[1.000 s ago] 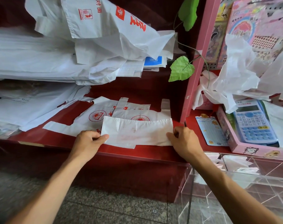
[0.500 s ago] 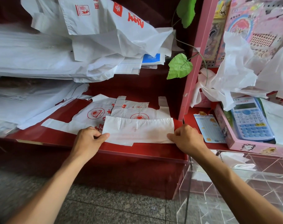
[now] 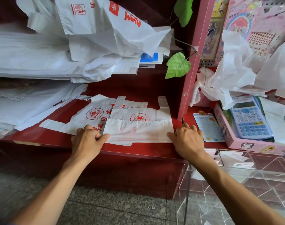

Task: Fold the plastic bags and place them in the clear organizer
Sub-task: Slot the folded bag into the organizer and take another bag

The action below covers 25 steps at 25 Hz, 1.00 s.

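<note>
The clear organizer (image 3: pixel 236 184) stood just right of the red shelf (image 3: pixel 138 151). On that shelf's front edge, the left hand (image 3: pixel 88 143) and right hand (image 3: pixel 187 140) pinched the folded plastic bag (image 3: pixel 138 131) at its ends, unchanged from a second before; folding seemingly half done. Behind it lay another flat bag (image 3: pixel 93 114).

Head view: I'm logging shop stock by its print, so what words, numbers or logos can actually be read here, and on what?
Hanging white bag: red Chinese characters and a red logo, not readable.
Folded bag held by the left hand and right hand: faint red print, not readable.
Flat bag: round red sun-and-book emblem, characters blurred.
Calculator: key labels too small.
Pink packets: text too small.
</note>
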Available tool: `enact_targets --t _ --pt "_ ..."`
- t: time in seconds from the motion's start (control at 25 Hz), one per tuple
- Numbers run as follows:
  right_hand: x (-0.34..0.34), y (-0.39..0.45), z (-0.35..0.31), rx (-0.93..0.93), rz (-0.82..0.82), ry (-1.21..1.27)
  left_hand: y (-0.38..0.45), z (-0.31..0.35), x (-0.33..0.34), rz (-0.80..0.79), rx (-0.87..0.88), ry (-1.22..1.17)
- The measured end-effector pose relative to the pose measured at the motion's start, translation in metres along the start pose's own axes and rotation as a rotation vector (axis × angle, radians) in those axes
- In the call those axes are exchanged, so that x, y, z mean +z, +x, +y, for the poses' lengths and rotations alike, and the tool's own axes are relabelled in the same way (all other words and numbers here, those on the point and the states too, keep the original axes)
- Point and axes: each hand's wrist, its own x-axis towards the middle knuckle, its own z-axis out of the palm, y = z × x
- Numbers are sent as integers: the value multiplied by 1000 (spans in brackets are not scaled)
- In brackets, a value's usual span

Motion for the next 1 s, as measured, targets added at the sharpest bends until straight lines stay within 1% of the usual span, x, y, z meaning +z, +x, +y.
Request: enact_targets --t 0.2,0.36,0.56,0.68,0.76,0.84,0.92,0.96,1.0 --pt "-1 -1 -3 2 15 -10 0 2 1 -11 -1 53" --pt "-3 -2 -3 3 -2 60 1 1 1 -10 -1 82" --pt "-5 -1 1 23 -35 127 3 1 0 -35 -37 25" --pt "0 -2 0 37 -3 107 2 2 -1 -56 -47 35" --pt "0 -2 -2 78 69 112 1 2 -4 -54 -35 36" --pt "0 -1 -8 45 233 84 -1 5 -6 37 32 34" --pt "3 -2 -20 -113 392 49 -2 20 -7 150 208 13" --pt "4 -2 -29 -190 424 57 -4 33 -4 156 306 -5" --pt "8 -2 -39 -256 415 73 -6 47 1 117 382 -22"
